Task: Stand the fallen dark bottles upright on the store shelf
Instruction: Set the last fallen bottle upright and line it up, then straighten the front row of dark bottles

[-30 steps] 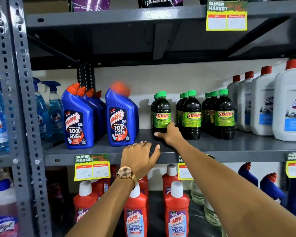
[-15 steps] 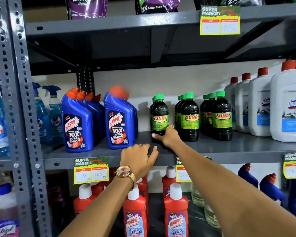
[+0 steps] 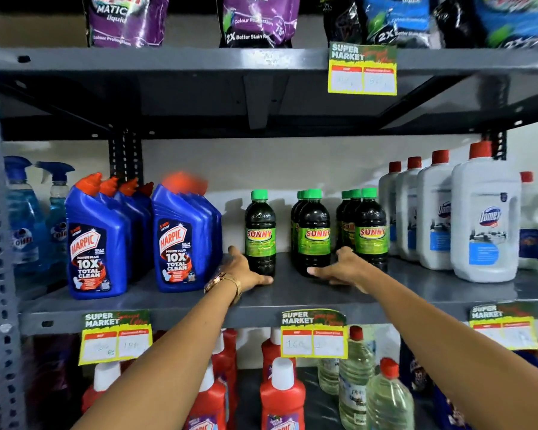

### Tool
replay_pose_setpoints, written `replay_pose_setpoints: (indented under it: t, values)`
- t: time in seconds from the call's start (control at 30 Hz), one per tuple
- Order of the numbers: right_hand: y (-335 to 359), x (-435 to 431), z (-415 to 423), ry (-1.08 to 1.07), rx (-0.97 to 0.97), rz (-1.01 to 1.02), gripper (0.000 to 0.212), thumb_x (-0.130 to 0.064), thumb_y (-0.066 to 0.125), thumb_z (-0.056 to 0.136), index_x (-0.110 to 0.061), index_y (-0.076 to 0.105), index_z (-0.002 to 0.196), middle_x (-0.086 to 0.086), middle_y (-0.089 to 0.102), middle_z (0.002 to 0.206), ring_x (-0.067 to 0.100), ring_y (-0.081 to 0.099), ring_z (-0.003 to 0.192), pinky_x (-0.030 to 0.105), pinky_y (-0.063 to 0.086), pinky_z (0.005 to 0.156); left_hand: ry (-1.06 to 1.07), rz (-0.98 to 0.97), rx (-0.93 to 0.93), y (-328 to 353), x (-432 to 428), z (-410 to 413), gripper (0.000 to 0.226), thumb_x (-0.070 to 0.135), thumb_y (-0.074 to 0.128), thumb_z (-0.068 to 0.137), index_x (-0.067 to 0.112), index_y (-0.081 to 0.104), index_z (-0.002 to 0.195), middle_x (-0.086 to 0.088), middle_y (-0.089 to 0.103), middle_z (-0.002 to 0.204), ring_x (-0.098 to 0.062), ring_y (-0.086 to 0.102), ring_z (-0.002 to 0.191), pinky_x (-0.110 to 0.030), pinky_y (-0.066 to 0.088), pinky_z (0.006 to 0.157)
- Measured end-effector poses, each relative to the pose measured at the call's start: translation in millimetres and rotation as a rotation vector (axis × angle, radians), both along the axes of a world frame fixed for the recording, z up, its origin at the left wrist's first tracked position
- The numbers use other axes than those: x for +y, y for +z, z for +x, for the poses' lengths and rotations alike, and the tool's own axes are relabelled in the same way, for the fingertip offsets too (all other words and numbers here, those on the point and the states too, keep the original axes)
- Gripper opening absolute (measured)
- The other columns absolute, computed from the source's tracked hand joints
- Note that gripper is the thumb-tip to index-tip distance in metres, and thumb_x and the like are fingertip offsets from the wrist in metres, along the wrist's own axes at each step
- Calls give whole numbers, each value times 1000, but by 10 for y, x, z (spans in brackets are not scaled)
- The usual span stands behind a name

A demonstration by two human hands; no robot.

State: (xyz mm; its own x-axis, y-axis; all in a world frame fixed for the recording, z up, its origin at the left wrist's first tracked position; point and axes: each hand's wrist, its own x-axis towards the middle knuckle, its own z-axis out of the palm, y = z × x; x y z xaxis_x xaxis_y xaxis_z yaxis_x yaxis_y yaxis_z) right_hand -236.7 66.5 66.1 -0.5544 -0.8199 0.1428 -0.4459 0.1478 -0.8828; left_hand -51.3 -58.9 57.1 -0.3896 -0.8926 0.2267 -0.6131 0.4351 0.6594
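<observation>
- Left hand (image 3: 246, 271), open, rests on the grey shelf (image 3: 199, 305) with the thumb at the foot of the lone dark bottle (image 3: 260, 232); fingers spread at 10 o'clock behind its base. It cups the base loosely; a firm grip cannot be told. A gold watch (image 3: 222, 282) sits on the wrist.
- Right hand (image 3: 343, 266), open and flat, lies between the middle row (image 3: 313, 232) and the right row (image 3: 370, 226), thumb pointing at 9 o'clock by the front bottle's foot; it holds nothing.
- All dark bottles stand upright at the shelf's middle, green caps on, full of near-black liquid, labelled SUNNY.
- At 9 o'clock, blue Harpic bottles (image 3: 97, 243) in two rows; one orange cap is blurred.
- At 3 o'clock, white Domex jugs (image 3: 485, 225) with red caps.
- Far left, blue spray bottles (image 3: 22, 212), partly behind the upright.
- At 12 o'clock above, pouches (image 3: 258, 20), cut off at the top.
- Below at 6 o'clock, red bottles (image 3: 281, 395) and clear bottles (image 3: 389, 398), partly hidden by the arms.
- Price tags (image 3: 313, 333) are too smeared to read fully.
</observation>
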Motion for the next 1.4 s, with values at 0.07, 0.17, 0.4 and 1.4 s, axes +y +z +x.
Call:
replay_pose_setpoints:
  t: [0.07, 0.17, 0.4, 1.4]
  values:
    - [58, -92, 18, 19, -6, 31, 40, -17, 79, 76, -11, 46, 99, 5, 53, 111, 24, 52, 112, 33, 49, 88, 38, -11, -31, -15, -23, -34, 107, 52, 80, 58, 7, 20, 134, -19, 45, 135, -36, 42, 123, -41, 37, 102]
    - [41, -222, -27, -25, 62, 24, 85, -24, 82, 71, 2, 33, 135, 12, 48, 134, 31, 46, 128, 37, 43, 104, 60, -25, -47, -53, -120, -79, 109, 67, 72, 48, 12, 30, 132, -19, 46, 136, -37, 41, 123, -46, 36, 104]
    - [-101, -317, -150, 26, 304, 10, 75, -33, 83, 69, -6, 50, 130, 15, 57, 133, 30, 53, 123, 30, 41, 100, 85, -154, -165, -109, -153, -125, 83, 61, 60, 75, 15, 30, 137, -18, 35, 145, -35, 26, 134, -44, 22, 106]
    - [-111, -248, -122, 14, 307, 14, 68, -31, 81, 72, -5, 51, 127, 16, 57, 131, 32, 54, 121, 36, 44, 102, 55, -265, -171, -84, -38, -151, 76, 50, 65, 77, 1, 35, 126, -19, 52, 126, -33, 54, 109, -39, 47, 88]
